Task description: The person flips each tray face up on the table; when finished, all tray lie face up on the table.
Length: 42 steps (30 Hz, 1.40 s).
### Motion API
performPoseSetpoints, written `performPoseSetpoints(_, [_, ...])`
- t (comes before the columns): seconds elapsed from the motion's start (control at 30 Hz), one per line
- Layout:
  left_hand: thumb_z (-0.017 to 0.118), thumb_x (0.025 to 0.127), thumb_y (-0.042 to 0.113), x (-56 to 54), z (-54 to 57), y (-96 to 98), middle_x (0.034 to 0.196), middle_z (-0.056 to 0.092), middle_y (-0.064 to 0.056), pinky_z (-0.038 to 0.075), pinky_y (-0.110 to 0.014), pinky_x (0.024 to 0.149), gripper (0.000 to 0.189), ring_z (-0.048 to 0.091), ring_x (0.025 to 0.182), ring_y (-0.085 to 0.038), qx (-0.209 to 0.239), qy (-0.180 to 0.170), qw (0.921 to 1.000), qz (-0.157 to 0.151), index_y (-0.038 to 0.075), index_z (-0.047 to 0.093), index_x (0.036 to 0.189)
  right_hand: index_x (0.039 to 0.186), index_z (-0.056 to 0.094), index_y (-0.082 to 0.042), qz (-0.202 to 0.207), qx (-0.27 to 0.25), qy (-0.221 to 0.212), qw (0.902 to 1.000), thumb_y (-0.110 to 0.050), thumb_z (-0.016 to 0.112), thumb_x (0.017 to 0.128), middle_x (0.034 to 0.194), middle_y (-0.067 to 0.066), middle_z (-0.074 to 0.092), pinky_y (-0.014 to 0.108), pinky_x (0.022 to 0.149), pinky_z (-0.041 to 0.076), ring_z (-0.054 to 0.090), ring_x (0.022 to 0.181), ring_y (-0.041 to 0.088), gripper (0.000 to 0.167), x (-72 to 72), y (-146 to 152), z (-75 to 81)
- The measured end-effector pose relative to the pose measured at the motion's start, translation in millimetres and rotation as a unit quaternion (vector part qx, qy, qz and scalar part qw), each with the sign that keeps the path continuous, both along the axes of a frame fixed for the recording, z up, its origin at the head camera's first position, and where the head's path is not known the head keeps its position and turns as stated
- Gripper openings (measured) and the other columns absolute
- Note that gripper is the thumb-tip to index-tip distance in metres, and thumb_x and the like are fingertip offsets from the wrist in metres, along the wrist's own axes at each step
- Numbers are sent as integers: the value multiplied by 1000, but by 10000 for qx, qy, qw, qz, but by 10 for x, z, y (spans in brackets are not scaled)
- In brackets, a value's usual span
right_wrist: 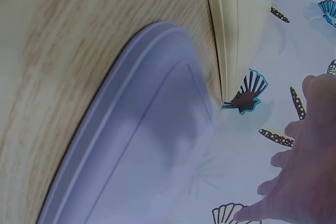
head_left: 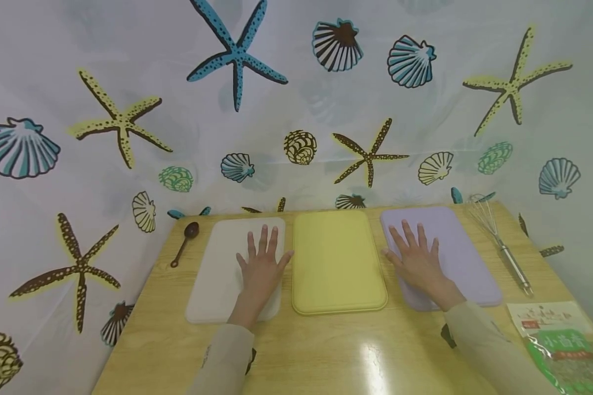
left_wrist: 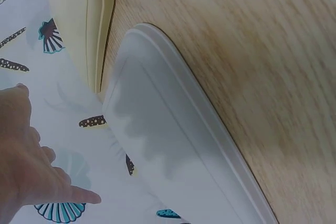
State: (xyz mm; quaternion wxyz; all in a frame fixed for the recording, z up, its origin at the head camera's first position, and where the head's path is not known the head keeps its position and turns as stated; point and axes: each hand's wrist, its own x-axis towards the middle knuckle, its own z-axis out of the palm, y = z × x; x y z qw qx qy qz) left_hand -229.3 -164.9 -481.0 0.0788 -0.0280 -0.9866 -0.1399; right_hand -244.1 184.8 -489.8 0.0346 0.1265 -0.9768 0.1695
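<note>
My left hand (head_left: 263,267) is spread, palm down, over a white rectangular board (head_left: 212,285) with rounded corners. Over a matching purple board (head_left: 466,263) the fingers of my right hand (head_left: 415,264) are fanned out too. Between the two hands lies a yellow board (head_left: 338,263) of the same shape. Neither hand grips anything. In the left wrist view, the left hand (left_wrist: 34,156) is raised above the white board (left_wrist: 163,129), casting a soft shadow on it. The right wrist view likewise shows the right hand (right_wrist: 304,171) over the purple board (right_wrist: 152,129).
A dark brown spoon (head_left: 185,244) lies at the table's left. On the right are a metal whisk (head_left: 504,247) and a green-and-white food packet (head_left: 563,345). The wood-grain table (head_left: 316,351) is bordered by a white curtain (head_left: 286,192) printed with shells and starfish.
</note>
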Motion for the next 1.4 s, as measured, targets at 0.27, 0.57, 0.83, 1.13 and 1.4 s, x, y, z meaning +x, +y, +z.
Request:
performPoseSetpoints(0.27, [45,98,50,14,16,-18,162,6,-8,14,-77,102,72,0,145,-43,72,5,10000,8,16,17,155,154,21,-14,-78,101,-39,9999,-48,39,101,160,19,8,77,103,0,-2,142,49,65,56,6,16])
performPoseSetpoints(0.57, [34,100,54,56,-22,-7,161,9,-9,14,-79,100,70,0,145,-42,203,324,9992,-109,16,16,156,153,25,-12,-181,117,14,9998,-48,39,101,158,21,12,78,102,4,2,141,51,65,66,94,-48])
performPoseSetpoints(0.83, [42,99,50,46,15,123,161,13,-10,17,-76,102,69,5,144,-44,148,-22,9998,-93,14,21,154,153,25,-12,-241,183,-29,9995,-50,35,101,158,22,12,78,102,4,2,140,53,65,67,207,-101])
performPoseSetpoints(1.13, [44,97,54,-2,6,359,160,16,-9,21,-74,104,71,7,145,-40,183,34,9998,-72,17,23,154,153,24,-10,-336,113,-126,9993,-50,35,101,158,23,11,79,102,3,1,140,53,66,61,312,-70])
performPoseSetpoints(1.4, [45,98,51,49,-101,521,159,19,-13,25,-76,99,70,12,143,-46,346,249,9989,-211,12,26,153,152,25,-10,-378,77,-125,9992,-52,34,101,157,23,12,79,101,2,1,140,53,67,48,392,-107])
